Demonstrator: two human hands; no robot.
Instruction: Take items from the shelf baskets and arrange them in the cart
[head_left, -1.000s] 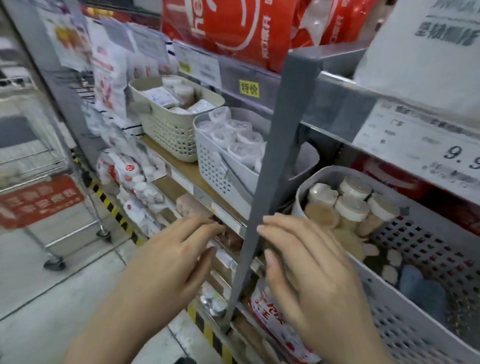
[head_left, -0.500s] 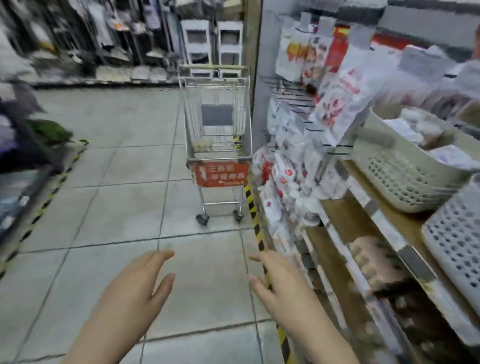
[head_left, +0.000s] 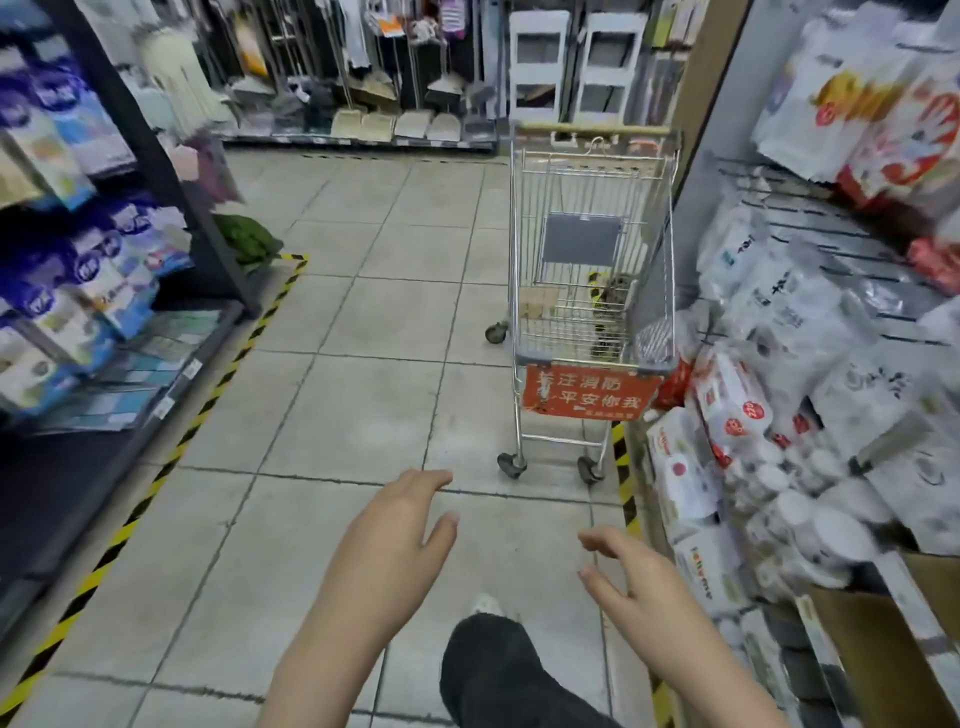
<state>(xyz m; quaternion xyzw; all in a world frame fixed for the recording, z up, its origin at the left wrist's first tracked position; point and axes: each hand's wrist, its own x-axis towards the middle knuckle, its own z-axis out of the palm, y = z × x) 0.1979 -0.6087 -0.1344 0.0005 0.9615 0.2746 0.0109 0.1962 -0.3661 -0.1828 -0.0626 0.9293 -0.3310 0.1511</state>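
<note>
A small wire shopping cart (head_left: 589, 249) stands in the aisle ahead, close to the right shelf, with an orange sign (head_left: 589, 392) on its near end. A few small items (head_left: 613, 296) lie in its bottom. My left hand (head_left: 387, 545) and my right hand (head_left: 636, 577) reach forward over the tiled floor, both empty with fingers relaxed, well short of the cart. The shelf baskets are out of view.
White packaged goods (head_left: 779, 415) crowd the right shelf beside the cart. Blue and white packs (head_left: 78, 270) fill a dark shelf on the left. Yellow-black floor tape (head_left: 156, 478) edges both shelves. A dark trouser leg (head_left: 504, 670) and shoe step forward below. Brooms and stools stand at the back.
My view has swung left from the shelf baskets to the aisle, and the cart has come nearer. Both hands left the shelf and stay empty, held out in front.
</note>
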